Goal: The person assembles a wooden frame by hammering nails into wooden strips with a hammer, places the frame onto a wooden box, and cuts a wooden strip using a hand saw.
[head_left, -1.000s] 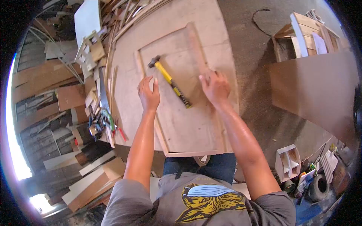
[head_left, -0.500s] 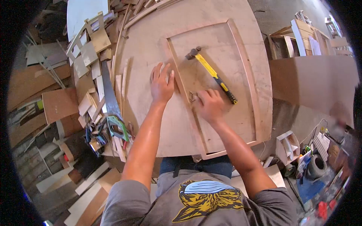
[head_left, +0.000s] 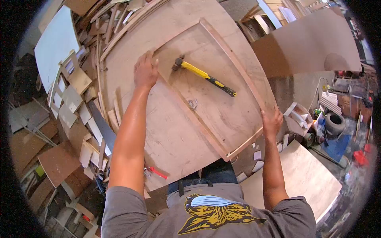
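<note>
A thin wooden frame [head_left: 233, 55] lies on a large plywood board [head_left: 170, 135]. My left hand [head_left: 145, 71] is closed round the frame's far left corner. At the near right corner, my right hand [head_left: 272, 122] has its fingers wrapped over the frame's edge. Inside the frame lies a hammer [head_left: 204, 76] with a yellow and black handle, its head toward the left. A small heap of nails [head_left: 193, 104] rests beside the frame's left rail, between the two hands.
Wood offcuts [head_left: 75, 107] are piled along the left. Red-handled pliers [head_left: 158, 172] sit at the board's near left edge. A brown sheet [head_left: 305, 43] stands at the upper right, with a tyre [head_left: 334, 123] below it. A pale panel [head_left: 293, 174] lies at the lower right.
My left hand has moved up to the frame's far left corner. My right hand has left the nails and taken the near right corner. The view has turned.
</note>
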Available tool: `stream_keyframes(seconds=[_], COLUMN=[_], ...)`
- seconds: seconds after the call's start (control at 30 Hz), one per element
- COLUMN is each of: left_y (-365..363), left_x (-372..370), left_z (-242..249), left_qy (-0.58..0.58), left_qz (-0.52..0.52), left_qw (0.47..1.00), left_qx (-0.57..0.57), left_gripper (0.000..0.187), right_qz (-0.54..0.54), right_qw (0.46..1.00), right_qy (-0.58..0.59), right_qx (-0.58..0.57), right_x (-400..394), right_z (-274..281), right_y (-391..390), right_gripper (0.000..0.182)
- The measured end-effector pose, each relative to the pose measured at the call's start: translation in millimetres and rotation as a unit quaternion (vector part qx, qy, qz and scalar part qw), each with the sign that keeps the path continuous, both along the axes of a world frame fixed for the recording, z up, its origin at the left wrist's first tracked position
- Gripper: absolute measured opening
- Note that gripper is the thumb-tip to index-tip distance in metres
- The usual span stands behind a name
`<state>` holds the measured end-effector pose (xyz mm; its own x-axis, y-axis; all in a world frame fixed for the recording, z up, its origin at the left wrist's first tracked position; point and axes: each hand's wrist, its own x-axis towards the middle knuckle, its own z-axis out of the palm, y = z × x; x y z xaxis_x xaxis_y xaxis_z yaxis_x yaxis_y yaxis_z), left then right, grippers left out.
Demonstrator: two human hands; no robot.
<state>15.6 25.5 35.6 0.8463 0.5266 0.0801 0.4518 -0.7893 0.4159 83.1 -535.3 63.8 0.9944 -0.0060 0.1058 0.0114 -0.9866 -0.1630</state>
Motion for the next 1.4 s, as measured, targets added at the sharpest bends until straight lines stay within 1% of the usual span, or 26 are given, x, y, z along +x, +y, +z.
stream_keyframes(seconds=[0.03,0.07,0.13,0.17,0.23,0.27,0.33,0.43,0.53,0.63,0.77,0.8,0.9,0.93,1.0,1.07,1.17,1.23,1.33,1.37,1.4], left_y=[-0.8,0.1,12.8,15.9,17.5,18.0,18.2,18.6,15.8,9.6,-19.3,-26.4,-50.0,-60.6,-83.7,-100.3,-122.7,-132.9,-134.5,-133.6,-132.3], left_x=[-4.5,-6.7,-9.2,-8.4,-8.3,-5.9,-4.8,-8.0,-19.4,-40.6,-82.1,-93.8,-131.7,-141.2,-158.3,-176.2,-196.6,-202.7,-208.8,-209.6,-208.8], left_z=[-3.8,-7.6,-26.9,-36.2,-36.6,-35.1,-31.7,-30.0,-24.0,-20.1,-6.2,-6.8,-14.4,-8.1,3.0,8.0,18.3,24.5,19.8,18.3,17.5], left_qy=[0.007,0.015,-0.012,-0.025,-0.011,-0.007,-0.023,-0.023,0.006,0.021,0.028,0.031,0.030,0.050,0.089,0.098,0.102,0.106,0.060,0.061,0.061], left_qz=[0.001,-0.001,-0.008,-0.015,-0.019,-0.014,-0.026,-0.025,-0.007,0.005,0.046,0.056,0.092,0.108,0.139,0.149,0.153,0.158,0.149,0.150,0.151], left_qw=[1.000,1.000,0.999,0.998,0.995,0.993,0.994,0.994,0.993,0.994,0.993,0.991,0.986,0.984,0.979,0.977,0.977,0.978,0.985,0.985,0.985], left_qx=[0.011,0.022,0.049,0.059,0.096,0.119,0.108,0.109,0.118,0.106,0.107,0.115,0.134,0.131,0.122,0.119,0.105,0.086,0.058,0.058,0.057], left_gripper=[0.049,0.048,0.048,0.048,0.049,0.049,0.050,0.051,0.053,0.054,0.055,0.055,0.057,0.058,0.059,0.060,0.061,0.062,0.059,0.057,0.054], right_qz=[-0.028,-0.060,-0.132,-0.146,-0.165,-0.156,-0.122,-0.179,-0.207,-0.111,-0.071,-0.070,-0.038,-0.033,-0.023,-0.003,-0.012,-0.008,-0.009,0.031,0.070], right_qw=[1.000,0.998,0.987,0.978,0.953,0.961,0.976,0.949,0.935,0.954,0.973,0.975,0.966,0.976,0.973,0.966,0.976,0.979,0.977,0.992,0.996], right_qy=[0.004,0.015,0.036,0.046,0.060,0.042,0.011,0.008,0.044,-0.031,-0.051,-0.034,-0.007,0.016,0.026,0.038,0.056,0.056,0.068,0.012,-0.045], right_qx=[0.003,0.033,0.090,0.142,0.245,0.223,0.181,0.259,0.284,0.278,0.214,0.209,0.255,0.217,0.229,0.255,0.208,0.198,0.202,0.120,0.037], right_x=[-8.1,-18.5,-46.5,-58.6,-77.7,-83.8,-85.6,-80.2,-71.0,-49.0,-9.5,1.5,31.3,42.1,58.5,73.1,95.4,112.7,130.3,132.4,132.7], right_z=[-0.9,-2.7,-7.0,-14.2,-31.5,-39.9,-49.4,-55.4,-46.0,-64.5,-65.8,-59.5,-52.6,-51.6,-48.9,-48.9,-35.6,-36.4,-29.0,-26.2,-22.5], right_y=[-8.9,-14.9,-21.1,-25.5,-34.5,-37.7,-38.2,-35.2,-34.7,-53.2,-65.0,-63.4,-61.6,-64.3,-61.4,-60.3,-50.2,-48.3,-36.7,-30.8,-22.8], right_gripper=[0.076,0.076,0.077,0.075,0.070,0.067,0.060,0.054,0.050,0.050,0.044,0.044,0.044,0.044,0.044,0.045,0.045,0.044,0.042,0.041,0.040])
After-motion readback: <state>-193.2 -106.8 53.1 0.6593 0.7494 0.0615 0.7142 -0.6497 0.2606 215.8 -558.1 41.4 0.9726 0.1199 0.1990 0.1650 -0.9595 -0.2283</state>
